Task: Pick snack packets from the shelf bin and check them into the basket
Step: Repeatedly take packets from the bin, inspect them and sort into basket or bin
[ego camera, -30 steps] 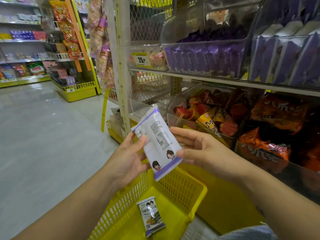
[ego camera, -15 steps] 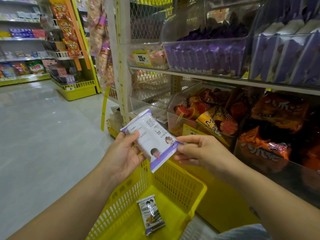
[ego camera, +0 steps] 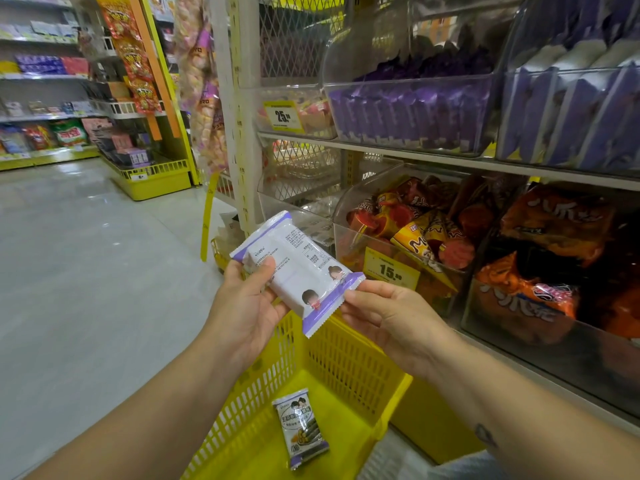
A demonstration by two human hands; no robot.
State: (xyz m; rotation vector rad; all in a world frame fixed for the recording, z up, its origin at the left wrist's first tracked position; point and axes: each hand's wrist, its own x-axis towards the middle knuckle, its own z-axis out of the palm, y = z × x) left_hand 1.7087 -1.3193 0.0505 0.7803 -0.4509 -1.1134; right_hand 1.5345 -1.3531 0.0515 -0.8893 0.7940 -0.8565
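Packet (ego camera: 301,268) held over the basket (ego camera: 363,358), label up. Left hand (ego camera: 242,306) grips its far end; right hand (ego camera: 391,317) fingers (ego camera: 360,292) pinch the near seal. Check label (hold it flat), then lower it beside 1 other packet (ego camera: 303,427).

Both forearms are bare, from the left grip (ego camera: 249,313) and the right grip (ego camera: 391,320) back to the lower edge. The right forearm (ego camera: 519,420) bears a small dark tattoo (ego camera: 485,435), roughly diamond-shaped, well back from the wrist. A patch of pale blue-grey cloth (ego camera: 460,467) shows beneath that arm.
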